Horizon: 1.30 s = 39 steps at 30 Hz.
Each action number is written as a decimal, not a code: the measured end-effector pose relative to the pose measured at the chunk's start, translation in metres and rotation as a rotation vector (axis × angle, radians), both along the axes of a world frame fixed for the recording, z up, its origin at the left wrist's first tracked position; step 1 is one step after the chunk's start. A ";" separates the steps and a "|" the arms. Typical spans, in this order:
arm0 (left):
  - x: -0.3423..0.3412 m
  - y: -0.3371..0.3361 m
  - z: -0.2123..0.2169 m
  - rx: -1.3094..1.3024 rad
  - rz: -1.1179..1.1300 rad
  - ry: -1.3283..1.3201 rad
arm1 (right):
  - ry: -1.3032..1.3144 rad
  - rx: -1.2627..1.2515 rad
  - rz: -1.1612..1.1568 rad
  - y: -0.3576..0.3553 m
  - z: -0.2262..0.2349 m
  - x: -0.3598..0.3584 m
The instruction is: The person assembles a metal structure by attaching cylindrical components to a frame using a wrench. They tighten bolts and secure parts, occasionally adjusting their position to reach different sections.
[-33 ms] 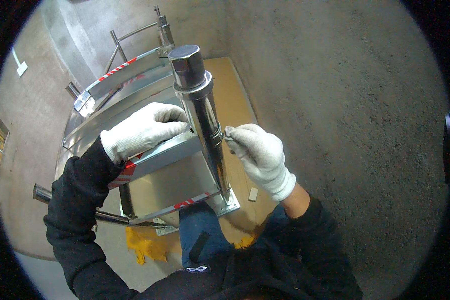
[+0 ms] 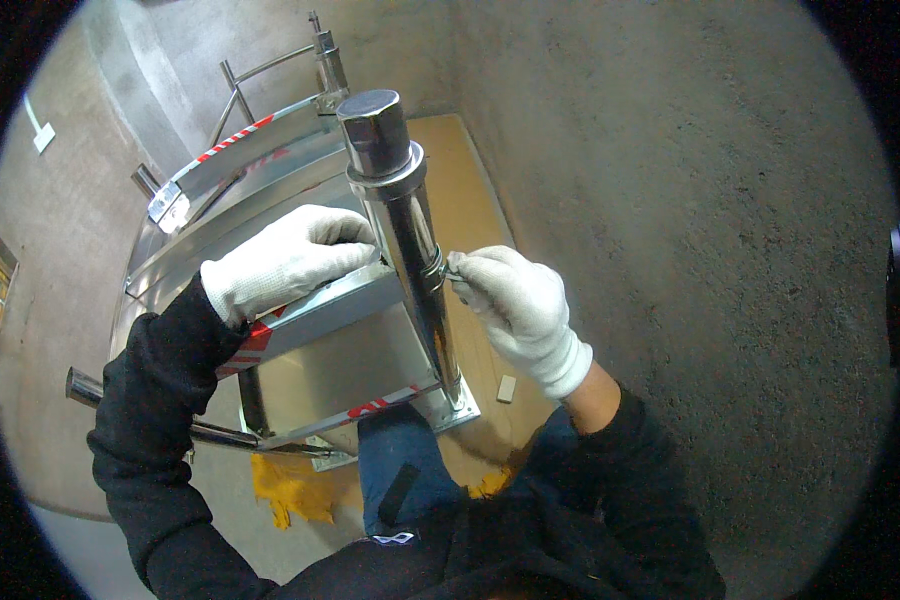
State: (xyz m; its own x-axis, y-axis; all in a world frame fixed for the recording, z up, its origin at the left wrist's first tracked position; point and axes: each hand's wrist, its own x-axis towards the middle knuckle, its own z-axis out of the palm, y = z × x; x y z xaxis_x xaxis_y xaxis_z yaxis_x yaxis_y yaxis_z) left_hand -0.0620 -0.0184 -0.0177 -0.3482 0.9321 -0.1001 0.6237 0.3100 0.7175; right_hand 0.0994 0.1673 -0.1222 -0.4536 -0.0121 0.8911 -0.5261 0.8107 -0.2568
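An upright shiny metal post (image 2: pixel 425 310) with a hexagonal cap and a collar stands in front of me, joined to a metal step (image 2: pixel 335 308) edged with red-and-white striped tape. My left hand (image 2: pixel 295 255), in a white knit glove, rests over the step where it meets the post. Its thumb and fingers are closed together at that corner; what they grip is hidden. On the post's right side my right hand (image 2: pixel 515 310), also gloved, pinches a small grey metal piece (image 2: pixel 453 272) close to a ring on the post. The exact kind of this piece cannot be made out.
Further metal steps and rails (image 2: pixel 240 165) run away to the far left. Brown cardboard (image 2: pixel 460 170) covers floor beside the post, with a small pale block (image 2: pixel 507 388) on it. A yellow cloth-like piece (image 2: pixel 295 488) lies low left. A rough grey surface (image 2: pixel 730 250) fills the right.
My right hand has shifted very slightly toward the post with the small grey metal piece. The left hand stays in place.
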 end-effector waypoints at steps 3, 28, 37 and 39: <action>0.002 0.003 -0.002 0.028 -0.012 -0.026 | 0.038 0.125 -0.065 0.008 0.004 -0.002; -0.001 0.000 0.000 0.019 0.054 -0.146 | -0.745 -1.660 0.954 -0.045 0.027 0.048; 0.000 0.001 0.002 0.019 0.015 -0.058 | -0.034 -0.203 0.057 -0.009 -0.006 0.006; 0.003 0.002 0.003 0.028 0.008 -0.062 | 0.020 -0.045 -0.008 -0.005 -0.003 0.000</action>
